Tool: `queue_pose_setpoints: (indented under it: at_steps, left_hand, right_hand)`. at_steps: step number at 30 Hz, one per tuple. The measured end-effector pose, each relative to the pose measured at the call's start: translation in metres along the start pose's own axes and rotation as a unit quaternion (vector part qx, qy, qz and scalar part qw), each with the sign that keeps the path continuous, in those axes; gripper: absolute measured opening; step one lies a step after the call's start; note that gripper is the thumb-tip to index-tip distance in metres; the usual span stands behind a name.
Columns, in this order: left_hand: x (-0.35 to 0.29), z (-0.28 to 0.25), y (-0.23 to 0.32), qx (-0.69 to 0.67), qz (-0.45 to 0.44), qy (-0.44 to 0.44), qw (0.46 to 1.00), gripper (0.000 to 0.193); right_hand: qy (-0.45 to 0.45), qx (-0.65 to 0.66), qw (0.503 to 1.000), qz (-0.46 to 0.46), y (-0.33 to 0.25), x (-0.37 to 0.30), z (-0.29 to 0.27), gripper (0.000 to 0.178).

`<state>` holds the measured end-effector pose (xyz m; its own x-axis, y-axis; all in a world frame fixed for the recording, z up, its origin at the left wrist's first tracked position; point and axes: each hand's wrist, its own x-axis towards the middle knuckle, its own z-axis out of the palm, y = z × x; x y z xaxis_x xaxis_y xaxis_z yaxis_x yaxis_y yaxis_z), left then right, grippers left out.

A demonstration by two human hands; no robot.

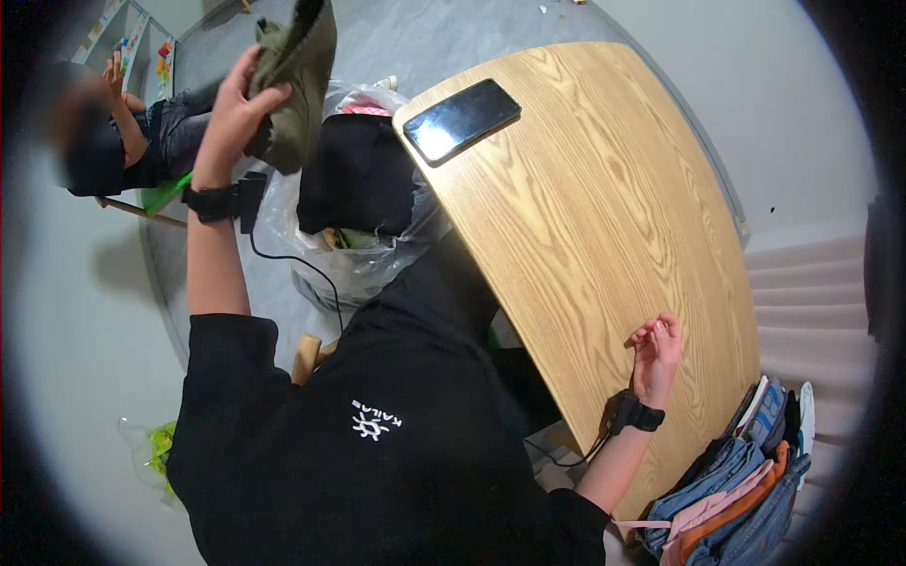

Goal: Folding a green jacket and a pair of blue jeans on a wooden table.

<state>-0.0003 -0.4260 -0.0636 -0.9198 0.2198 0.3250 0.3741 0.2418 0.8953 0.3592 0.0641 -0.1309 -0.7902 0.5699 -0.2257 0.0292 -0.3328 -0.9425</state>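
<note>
An olive-green garment (300,99) is held in the left hand (232,115), gripped at its near side between the thumb and the fingers. It is raised at the upper left, beside and partly in front of a clear plastic bag (280,222), and its top is cut off by the edge of the view. Whether the garment and the bag are touching cannot be told. In the bag, a black folded cloth (349,174) is seen uppermost, with a pink-and-white cloth (366,108) partly hidden behind it and a greenish patterned cloth (354,240) showing below it.

The right hand (655,357) is placed over the wooden desk (585,189), its fingers loosely bent and nothing seen in its grasp; whether the surface is touched cannot be told. A dark phone (462,121) is laid flat at the far left corner of the desk, well apart from that hand. Near the lower right end of the desk, a stack of folded clothes (741,500) is piled, in which denim blue, pink, orange-brown, black and white can be made out. On each wrist a black strapped device (217,202) is worn, with a cable attached. At the far left, another person (142,146) is seated.
</note>
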Motion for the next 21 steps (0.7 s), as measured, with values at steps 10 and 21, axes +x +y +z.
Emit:
queue_pose_setpoints:
  at_steps: [10, 21]
  left_hand:
    - [-0.045, 0.005, -0.140, -0.101, -0.264, -0.030, 0.959, 0.075]
    - [-0.096, 0.019, -0.269, 0.190, -0.343, 0.084, 0.916, 0.067]
  right_hand:
    - [0.008, 0.071, 0.997, -0.010, 0.007, -0.002, -0.012, 0.012]
    - [0.037, 0.073, 0.997, -0.012, 0.009, 0.000, -0.012, 0.013]
